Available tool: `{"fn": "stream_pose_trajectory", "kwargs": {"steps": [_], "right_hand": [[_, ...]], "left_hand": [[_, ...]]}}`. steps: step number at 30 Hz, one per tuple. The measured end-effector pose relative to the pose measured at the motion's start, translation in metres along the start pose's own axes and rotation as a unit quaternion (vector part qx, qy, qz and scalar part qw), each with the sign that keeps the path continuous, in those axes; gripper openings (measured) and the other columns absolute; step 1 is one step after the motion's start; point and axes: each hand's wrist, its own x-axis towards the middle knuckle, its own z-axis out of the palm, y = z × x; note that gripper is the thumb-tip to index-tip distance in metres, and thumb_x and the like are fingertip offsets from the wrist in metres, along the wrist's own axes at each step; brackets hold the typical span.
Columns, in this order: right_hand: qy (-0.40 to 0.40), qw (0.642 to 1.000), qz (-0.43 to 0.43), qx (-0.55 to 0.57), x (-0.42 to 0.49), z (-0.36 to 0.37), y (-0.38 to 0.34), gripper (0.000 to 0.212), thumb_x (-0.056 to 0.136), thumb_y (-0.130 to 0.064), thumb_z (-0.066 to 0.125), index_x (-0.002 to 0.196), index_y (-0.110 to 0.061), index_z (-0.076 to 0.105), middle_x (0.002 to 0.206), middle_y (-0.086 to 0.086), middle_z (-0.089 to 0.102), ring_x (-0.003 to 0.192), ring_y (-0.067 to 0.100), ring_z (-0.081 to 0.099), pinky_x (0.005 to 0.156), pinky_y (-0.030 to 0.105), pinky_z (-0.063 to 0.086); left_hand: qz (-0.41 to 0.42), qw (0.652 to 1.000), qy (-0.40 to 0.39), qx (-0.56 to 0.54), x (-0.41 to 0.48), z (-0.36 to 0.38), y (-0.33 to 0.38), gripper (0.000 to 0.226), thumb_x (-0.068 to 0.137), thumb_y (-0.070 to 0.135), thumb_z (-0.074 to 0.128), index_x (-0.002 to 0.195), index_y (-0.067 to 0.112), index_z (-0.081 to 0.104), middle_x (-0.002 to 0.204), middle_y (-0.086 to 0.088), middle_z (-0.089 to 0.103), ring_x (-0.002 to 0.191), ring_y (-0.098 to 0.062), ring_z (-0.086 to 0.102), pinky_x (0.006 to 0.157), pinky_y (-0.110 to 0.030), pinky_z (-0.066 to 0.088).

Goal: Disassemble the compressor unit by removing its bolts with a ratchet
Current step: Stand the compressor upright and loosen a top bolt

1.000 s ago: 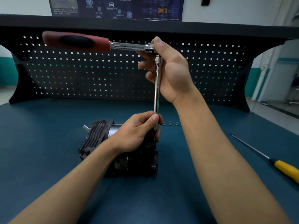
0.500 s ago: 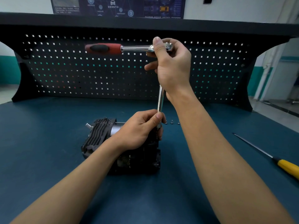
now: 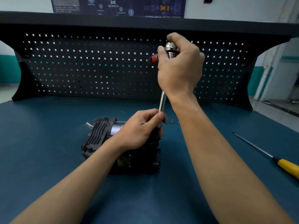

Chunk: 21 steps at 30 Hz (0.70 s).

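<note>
1. Both hands are on the tool. The right hand (image 3: 179,67) is curled round the chrome head of the ratchet (image 3: 169,46), thumb and fingers closed on it, and the red handle (image 3: 152,57) pokes out to the left behind the fingers.
2. The left hand (image 3: 139,130) pinches the lower end of the extension bar (image 3: 162,101) between thumb and curled fingers, and it lies over the top of the compressor unit (image 3: 100,135). The socket and the bolt under it are hidden by this hand.
3. The compressor unit sits near the middle of the bench (image 3: 48,159), finned end to the left. A few small bolts (image 3: 171,122) lie just behind it, toward the back edge under the pegboard (image 3: 97,65). A yellow-handled screwdriver (image 3: 286,165) lies near the right edge, well apart.
4. Handling, as a judgement:
   - The unit looks like cast metal, so it is probably heavy and stiff. It should stay put under light turning but could twist on the bench under hard torque, so brace the body close to the bolt.
   - The chrome bar is smooth and likely slippery, and its length lets it tip off the bolt. A guiding pinch low down suits it.
   - Gripping the head suits spinning a loose bolt. A tight one calls for the red handle.
</note>
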Motion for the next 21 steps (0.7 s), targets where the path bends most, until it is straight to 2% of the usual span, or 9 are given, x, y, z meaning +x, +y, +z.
{"fn": "stream_pose_trajectory", "kwargs": {"steps": [2, 6, 8, 11, 13, 15, 18, 21], "right_hand": [[0.008, 1.0, -0.003, -0.004, -0.002, 0.001, -0.003, 0.022, 0.09, -0.028, 0.071, 0.112, -0.029, 0.074, 0.083, -0.013, 0.072, 0.08, 0.011, 0.065, 0.071, 0.035, 0.056], [0.028, 0.999, -0.003, 0.015, -0.002, 0.003, -0.002, 0.019, 0.088, -0.022, 0.073, 0.106, -0.026, 0.076, 0.076, -0.013, 0.07, 0.074, 0.011, 0.065, 0.07, 0.04, 0.058], [0.019, 0.998, 0.008, 0.065, 0.001, 0.003, 0.002, 0.015, 0.086, -0.017, 0.075, 0.101, -0.02, 0.076, 0.071, -0.015, 0.066, 0.069, 0.008, 0.067, 0.069, 0.036, 0.058], [-0.009, 0.981, 0.072, 0.18, 0.007, 0.005, 0.006, 0.012, 0.08, -0.009, 0.079, 0.082, -0.017, 0.071, 0.067, -0.013, 0.064, 0.063, 0.006, 0.065, 0.069, 0.034, 0.059], [-0.057, 0.943, 0.161, 0.286, 0.011, 0.005, 0.008, 0.016, 0.08, -0.003, 0.08, 0.081, -0.014, 0.068, 0.074, 0.001, 0.069, 0.074, 0.022, 0.073, 0.07, 0.035, 0.06], [-0.126, 0.88, 0.243, 0.388, 0.014, 0.002, 0.007, 0.015, 0.083, -0.001, 0.077, 0.09, -0.01, 0.066, 0.086, 0.009, 0.071, 0.084, 0.032, 0.076, 0.066, 0.028, 0.057], [-0.214, 0.798, 0.298, 0.478, 0.016, -0.002, 0.008, 0.012, 0.09, -0.005, 0.071, 0.092, -0.013, 0.062, 0.09, 0.008, 0.071, 0.079, 0.025, 0.076, 0.069, 0.029, 0.055], [-0.267, 0.741, 0.324, 0.524, 0.018, -0.007, 0.008, 0.008, 0.094, -0.01, 0.065, 0.09, -0.016, 0.061, 0.08, 0.003, 0.069, 0.071, 0.017, 0.074, 0.069, 0.027, 0.056]], "left_hand": [[0.002, 1.0, 0.004, 0.006, 0.0, 0.0, -0.001, 0.042, 0.098, 0.043, 0.043, 0.097, 0.006, 0.06, 0.07, -0.013, 0.067, 0.061, -0.016, 0.06, 0.061, -0.027, 0.045], [0.004, 1.0, 0.005, 0.014, 0.001, 0.0, -0.002, 0.04, 0.098, 0.045, 0.043, 0.095, 0.009, 0.061, 0.069, -0.007, 0.068, 0.066, -0.038, 0.059, 0.063, -0.041, 0.046], [0.004, 1.0, 0.005, 0.004, 0.001, 0.001, -0.003, 0.039, 0.099, 0.044, 0.044, 0.095, 0.009, 0.06, 0.068, -0.008, 0.067, 0.064, -0.035, 0.058, 0.063, -0.04, 0.047], [0.002, 1.0, 0.011, -0.021, 0.001, 0.001, -0.004, 0.037, 0.097, 0.042, 0.047, 0.094, 0.008, 0.061, 0.067, -0.007, 0.066, 0.06, -0.016, 0.059, 0.059, -0.027, 0.046], [0.0, 0.999, 0.012, -0.036, 0.001, 0.001, -0.004, 0.036, 0.096, 0.042, 0.049, 0.094, 0.008, 0.061, 0.068, -0.006, 0.066, 0.059, -0.013, 0.059, 0.058, -0.022, 0.046], [-0.003, 0.999, 0.01, -0.05, 0.001, 0.001, -0.006, 0.038, 0.096, 0.041, 0.049, 0.097, 0.005, 0.061, 0.071, -0.009, 0.067, 0.061, -0.013, 0.061, 0.06, -0.021, 0.048], [-0.003, 0.998, 0.006, -0.065, 0.0, 0.001, -0.007, 0.039, 0.096, 0.04, 0.048, 0.1, 0.003, 0.06, 0.074, -0.01, 0.067, 0.066, -0.015, 0.063, 0.065, -0.023, 0.051], [-0.004, 0.997, 0.007, -0.081, 0.0, 0.001, -0.006, 0.039, 0.094, 0.039, 0.05, 0.101, 0.003, 0.061, 0.073, -0.008, 0.067, 0.066, -0.015, 0.063, 0.065, -0.023, 0.052]]}}
